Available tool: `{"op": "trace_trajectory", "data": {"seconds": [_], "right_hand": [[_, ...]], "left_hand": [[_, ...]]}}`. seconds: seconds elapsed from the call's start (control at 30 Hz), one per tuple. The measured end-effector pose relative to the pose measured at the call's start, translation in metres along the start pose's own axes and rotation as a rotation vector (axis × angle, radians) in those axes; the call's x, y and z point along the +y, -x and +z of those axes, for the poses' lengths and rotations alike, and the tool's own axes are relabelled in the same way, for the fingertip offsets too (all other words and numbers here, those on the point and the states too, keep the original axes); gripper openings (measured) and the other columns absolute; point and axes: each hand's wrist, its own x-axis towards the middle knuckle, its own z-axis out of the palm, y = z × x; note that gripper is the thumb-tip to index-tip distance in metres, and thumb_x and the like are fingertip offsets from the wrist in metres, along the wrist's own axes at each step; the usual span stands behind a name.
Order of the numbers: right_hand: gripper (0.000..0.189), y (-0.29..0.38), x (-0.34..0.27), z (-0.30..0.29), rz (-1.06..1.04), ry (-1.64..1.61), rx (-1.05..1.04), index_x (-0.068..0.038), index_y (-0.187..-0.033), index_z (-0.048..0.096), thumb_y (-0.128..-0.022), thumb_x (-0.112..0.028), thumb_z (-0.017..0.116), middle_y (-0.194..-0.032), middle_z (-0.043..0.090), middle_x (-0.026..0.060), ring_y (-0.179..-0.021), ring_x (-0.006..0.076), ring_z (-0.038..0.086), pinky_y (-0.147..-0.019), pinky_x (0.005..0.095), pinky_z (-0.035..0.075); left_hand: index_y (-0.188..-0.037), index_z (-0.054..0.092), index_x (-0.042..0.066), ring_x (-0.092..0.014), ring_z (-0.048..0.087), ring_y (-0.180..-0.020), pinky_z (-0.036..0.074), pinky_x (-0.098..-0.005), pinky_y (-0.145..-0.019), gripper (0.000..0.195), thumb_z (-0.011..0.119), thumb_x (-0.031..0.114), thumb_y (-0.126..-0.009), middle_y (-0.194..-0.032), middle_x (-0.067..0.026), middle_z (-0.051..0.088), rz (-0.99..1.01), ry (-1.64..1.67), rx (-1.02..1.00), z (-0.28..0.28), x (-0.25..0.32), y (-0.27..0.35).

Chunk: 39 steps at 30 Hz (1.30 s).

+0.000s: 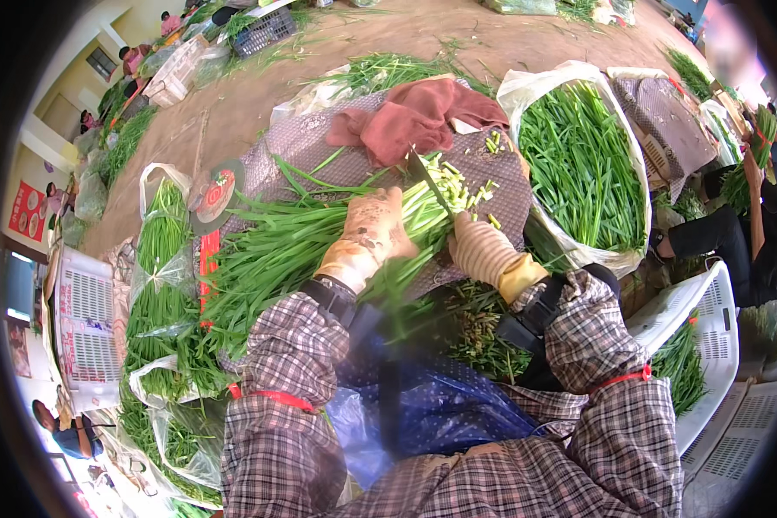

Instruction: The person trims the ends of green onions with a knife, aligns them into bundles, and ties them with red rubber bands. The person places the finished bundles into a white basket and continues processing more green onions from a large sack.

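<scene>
My left hand (372, 230), in a soiled light glove, clasps a thick bunch of long green leafy stalks (265, 233), garlic chives by their look. The leaves fan out to the left, and the pale stem ends point right. A knife (427, 178) is gripped in my gloved right hand (485, 249), its blade lying across the pale stems. Short cut stem pieces (472, 191) are scattered just right of the blade. Beneath all this is a work surface covered with dimpled brownish cloth (298, 155). A crumpled reddish cloth (421, 116) lies at its far side.
A white bag (641, 194) packed with upright greens (576, 168) stands to the right. Near my right elbow is a white crate (719, 324). Bagged chives (162, 246) lie left, beside a round-topped scale (217, 194). Trimmings (485, 337) sit below my hands. Several people are around the edges.
</scene>
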Motion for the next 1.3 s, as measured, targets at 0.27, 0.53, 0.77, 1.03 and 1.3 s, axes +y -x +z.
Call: {"op": "trace_trajectory", "data": {"seconds": [0.27, 0.53, 0.77, 1.03, 1.3], "right_hand": [[0.026, 0.037, 0.049, 0.026, 0.463, -0.717, 0.294, -0.002, -0.102, 0.061, -0.095, -0.027, 0.062, -0.075, 0.067, 0.0212, -0.07, 0.0377, 0.067, -0.066, 0.0468, 0.055], [0.051, -0.023, 0.085, -0.034, 0.377, -0.493, 0.585, -0.004, -0.136, 0.052, -0.092, -0.026, 0.067, -0.101, 0.071, 0.0237, -0.096, 0.0394, 0.069, -0.087, 0.0464, 0.054], [0.078, -0.155, 0.019, -0.079, -0.192, -0.689, 0.182, 0.004, -0.13, 0.058, -0.092, -0.063, 0.057, -0.113, 0.067, 0.0298, -0.108, 0.0433, 0.064, -0.093, 0.0457, 0.05], [0.077, -0.1, 0.013, -0.071, -0.309, -1.36, -0.468, 0.0, -0.137, 0.056, -0.086, -0.053, 0.076, -0.128, 0.066, 0.017, -0.118, 0.0234, 0.062, -0.101, 0.0349, 0.048], [0.077, 0.052, -0.046, -0.043, -0.085, -1.798, -0.274, 0.0, -0.148, 0.042, -0.086, -0.021, 0.082, -0.128, 0.064, 0.0092, -0.117, 0.0201, 0.058, -0.104, 0.0333, 0.046]], "left_hand": [[-0.155, 0.026, 0.0, -0.036, 0.034, -0.145, 0.027, -0.0497, -0.12, 0.127, 0.087, 0.06, -0.061, -0.154, -0.0233, 0.038, -0.022, -0.047, 0.146, -0.013, 0.009, 0.02], [-0.14, 0.049, 0.001, -0.034, 0.055, -0.126, 0.043, -0.0497, -0.109, 0.082, 0.082, 0.046, -0.08, -0.133, -0.0213, 0.059, 0.334, 1.216, -0.028, 0.049, 0.061, 0.153], [-0.151, 0.024, -0.004, -0.036, 0.036, -0.144, 0.031, -0.0486, -0.122, 0.092, 0.078, 0.037, -0.088, -0.155, -0.0237, 0.032, -0.156, 2.816, 0.231, 0.137, 0.08, 0.131], [-0.154, 0.025, 0.0, -0.03, 0.034, -0.145, 0.026, -0.0444, -0.123, 0.105, 0.081, 0.051, -0.081, -0.156, -0.0158, 0.035, -0.257, 2.747, 0.358, 0.11, 0.061, 0.136], [-0.138, 0.054, 0.002, -0.024, 0.059, -0.12, 0.045, -0.0366, -0.106, 0.054, 0.071, 0.029, -0.094, -0.133, -0.0109, 0.062, -0.588, 2.233, 0.367, 0.12, 0.071, 0.172]]}}
